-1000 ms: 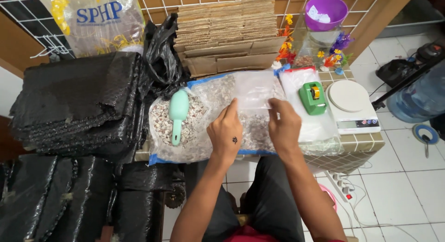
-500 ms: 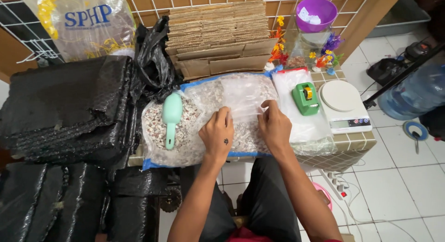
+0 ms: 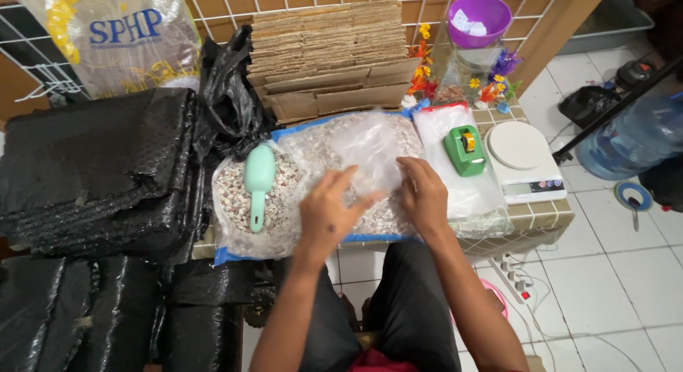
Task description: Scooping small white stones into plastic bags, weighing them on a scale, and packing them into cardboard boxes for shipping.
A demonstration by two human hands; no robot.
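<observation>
Handling | small clear plastic pouch (image 3: 370,155): light, limp, slippery; best pinched at mouth edges | left hand (image 3: 324,217) fingers spread, loose, at 7 o'clock of pouch | right hand (image 3: 421,194) fingers pinching pouch edge | mint-green plastic scoop (image 3: 257,180) at 9 o'clock

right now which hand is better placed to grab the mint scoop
Left, probably. The left hand hovers over the big bag of pebbly mix, on the side where the mint scoop lies. The right hand is farther off, pinching the small clear bag.

- One head-worn view, looking steeply down from above the seated person's lap.
- It faces the tiled worktop (image 3: 548,217) — fairly near — with wire grid wall (image 3: 235,2) beyond.
</observation>
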